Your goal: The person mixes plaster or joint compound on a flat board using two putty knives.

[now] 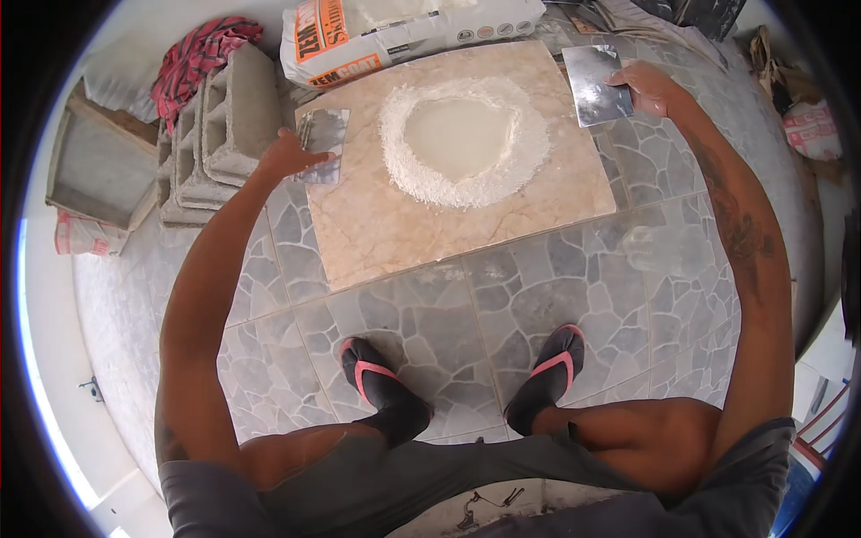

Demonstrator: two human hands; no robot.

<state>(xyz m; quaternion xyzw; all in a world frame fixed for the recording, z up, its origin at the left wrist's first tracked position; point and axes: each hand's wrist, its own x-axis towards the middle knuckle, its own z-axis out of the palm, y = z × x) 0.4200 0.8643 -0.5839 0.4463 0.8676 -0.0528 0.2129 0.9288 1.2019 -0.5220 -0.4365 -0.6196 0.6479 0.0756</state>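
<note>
My left hand [291, 156] is closed on a flat metal scraper blade [328, 134], held over the left edge of a beige marble-patterned board [386, 242]. Past the board's right edge, my right hand [647, 87] grips a second shiny metal scraper plate [595, 86], its thumb on the face. Between the two hands, on the board, lies a ring of white powder [395, 166] with a pool of pale liquid [459, 136] in its hollow. Neither blade touches the powder.
An opened bag printed ZEMCOAT [413, 36] lies behind the board. Grey hollow concrete blocks [238, 117] with a red-and-black cloth [202, 63] stand at left, near a wooden-framed tray [99, 166]. My feet in pink-strapped flip-flops [372, 369] stand on stone-patterned tiles [430, 323].
</note>
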